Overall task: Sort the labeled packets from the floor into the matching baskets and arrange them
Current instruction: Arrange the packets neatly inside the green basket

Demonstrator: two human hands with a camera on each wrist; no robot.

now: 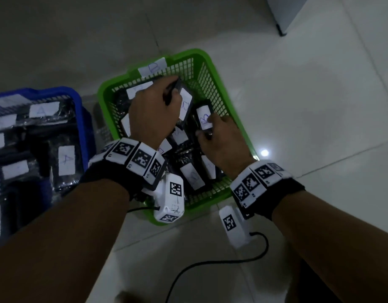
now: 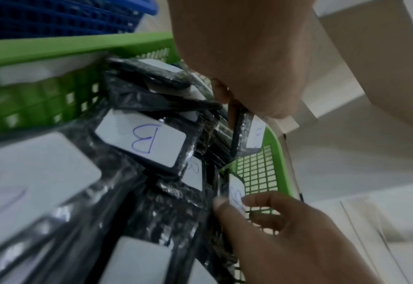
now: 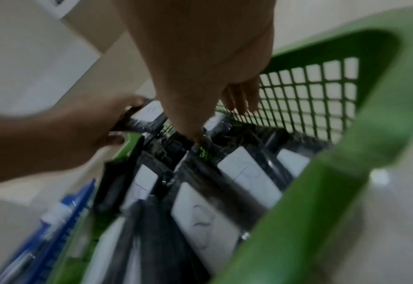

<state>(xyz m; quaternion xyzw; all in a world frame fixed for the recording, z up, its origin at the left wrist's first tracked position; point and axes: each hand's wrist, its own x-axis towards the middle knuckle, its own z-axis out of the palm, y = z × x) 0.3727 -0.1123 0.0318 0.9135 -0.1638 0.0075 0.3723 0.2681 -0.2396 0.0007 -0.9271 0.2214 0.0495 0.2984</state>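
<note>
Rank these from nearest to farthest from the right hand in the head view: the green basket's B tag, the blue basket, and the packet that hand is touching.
1. Packet: at the right hand's fingertips, inside the green basket.
2. B tag: on the green basket's far rim, up and left.
3. Blue basket: far left, beyond the left hand.
</note>
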